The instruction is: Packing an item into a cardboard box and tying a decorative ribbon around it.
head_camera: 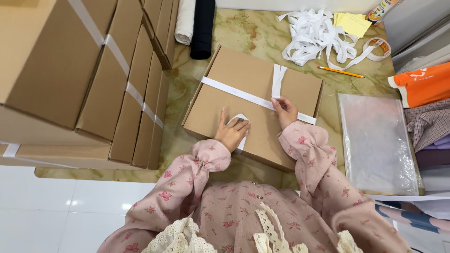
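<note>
Leftmost, a stack of flat brown boxes (pixel 84 79), each already crossed by white strap, fills the edge of the marbled table (pixel 253 33). Beside it, in the middle, lies the cardboard box (pixel 253 105) being bound. One white strap (pixel 243 96) already runs across its lid from left to right, and a second piece comes down from the far edge to meet it; the crossing looks unfinished, so the binding seems partly done. The left hand (pixel 231 132) rests on the lid, fingers curled, pinching the loose strap end (pixel 238 118) against the cardboard. The right hand (pixel 285 111) sits just beside it, fingertips pressing closed on the strap where the two pieces meet. Both forearms, in pink floral sleeves, reach forward from the body. Farther right lie a tangle of spare strap (pixel 316 35), a pencil (pixel 341 71) and a clear plastic bag (pixel 375 140).
</note>
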